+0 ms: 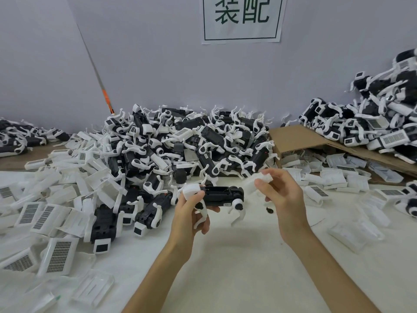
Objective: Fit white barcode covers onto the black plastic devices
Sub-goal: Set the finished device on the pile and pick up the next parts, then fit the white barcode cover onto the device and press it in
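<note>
My left hand [193, 214] grips a black plastic device [222, 195] by its left end, holding it level above the white table with its white legs hanging down. Just right of the device, my right hand [279, 195] pinches a white barcode cover [257, 182] between thumb and fingers. The cover sits slightly above and apart from the device's right end. A big heap of black devices [180, 143] lies behind my hands.
Loose white barcode covers [52, 213] spread over the left of the table, and more covers [334, 175] lie at the right. A flattened cardboard box [300, 136] leans at the back right under another device pile [379, 123]. A paper sign [242, 19] hangs on the wall.
</note>
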A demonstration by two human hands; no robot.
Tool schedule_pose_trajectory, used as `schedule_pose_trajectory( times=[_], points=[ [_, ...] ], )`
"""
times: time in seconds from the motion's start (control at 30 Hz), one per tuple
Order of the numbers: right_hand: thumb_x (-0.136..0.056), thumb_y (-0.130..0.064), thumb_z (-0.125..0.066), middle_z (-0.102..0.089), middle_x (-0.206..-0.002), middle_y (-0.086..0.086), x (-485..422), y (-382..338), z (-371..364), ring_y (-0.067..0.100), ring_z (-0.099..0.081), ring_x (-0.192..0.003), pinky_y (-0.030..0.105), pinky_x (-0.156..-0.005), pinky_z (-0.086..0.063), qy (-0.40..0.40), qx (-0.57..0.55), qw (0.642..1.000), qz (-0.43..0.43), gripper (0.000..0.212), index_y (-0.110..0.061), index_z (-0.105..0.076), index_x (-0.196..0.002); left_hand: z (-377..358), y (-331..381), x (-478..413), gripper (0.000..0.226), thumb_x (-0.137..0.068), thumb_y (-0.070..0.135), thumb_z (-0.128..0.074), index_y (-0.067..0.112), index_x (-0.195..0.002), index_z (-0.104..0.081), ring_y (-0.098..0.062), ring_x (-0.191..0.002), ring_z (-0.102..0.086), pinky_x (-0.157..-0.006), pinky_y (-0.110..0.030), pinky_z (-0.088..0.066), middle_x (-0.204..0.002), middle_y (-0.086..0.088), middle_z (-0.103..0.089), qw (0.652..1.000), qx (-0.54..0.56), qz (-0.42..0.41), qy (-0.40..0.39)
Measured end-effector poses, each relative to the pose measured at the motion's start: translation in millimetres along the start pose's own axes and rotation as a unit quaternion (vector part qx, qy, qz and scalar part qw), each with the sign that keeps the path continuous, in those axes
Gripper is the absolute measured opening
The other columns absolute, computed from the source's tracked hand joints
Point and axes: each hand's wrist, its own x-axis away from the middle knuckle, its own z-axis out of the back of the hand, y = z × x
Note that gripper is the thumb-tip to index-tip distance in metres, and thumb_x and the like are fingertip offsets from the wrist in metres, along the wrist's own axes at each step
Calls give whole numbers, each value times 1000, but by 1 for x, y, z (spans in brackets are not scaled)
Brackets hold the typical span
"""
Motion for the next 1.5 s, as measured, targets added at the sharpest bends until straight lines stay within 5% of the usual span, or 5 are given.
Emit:
schedule_pose_trajectory(
  times=[0.17, 0.37, 0.73, 1.27, 1.5],
  points=[
    [-90, -1, -67, -64, -96, 8, -1, -1, 0, 21, -72, -80, 23, -67, -56, -23, -67, 996, -47, 22, -9, -51, -77, 2, -1, 0, 56, -79, 43, -59, 5, -119, -54, -21, -45, -35, -51, -28, -33, -80, -21, -68, 1000, -9, 6, -8],
    [-97, -44, -58, -67, -90, 28, 3, 0, -3, 25, -61, -76, 17, -57, -40, -26, 38, 999, -4, 56, 12, -55, -92, -1, -5, 0, 53, -81, 39, -61, 2, -117, -54, -21, -44, -44, -50, -27, -41, -80, -20, -70, 999, -36, 0, -32],
    [-90, -49, -53, -56, -94, 3, 11, -1, -11, 12, -56, -86, 10, -59, -47, -67, 170, 981, 65, 44, -10, -71, -84, -6, -9, 5, 45, -84, 37, -68, 29, -125, -52, -30, -91, -71, -83, -32, -52, -102, -12, -74, 989, -57, -49, -126],
    [-97, -47, -49, -62, -78, -15, 18, 6, -15, 2, -58, -72, 12, -60, -41, -67, 214, 971, 84, 27, -23, -60, -90, -8, -10, 9, 53, -81, 31, -72, 35, -129, -50, -7, -91, -58, -83, -24, -52, -106, 9, -62, 973, -114, -111, -166],
    [-92, -52, -55, -60, -109, -21, 14, 5, -9, 4, -51, -112, 14, -93, -38, -164, 312, 920, 172, 35, -24, -66, -110, -6, -10, 7, 58, -72, 37, -80, 31, -124, -56, -3, -89, -64, -75, -19, -52, -103, 18, -65, 965, -177, -182, -71]
  ],
)
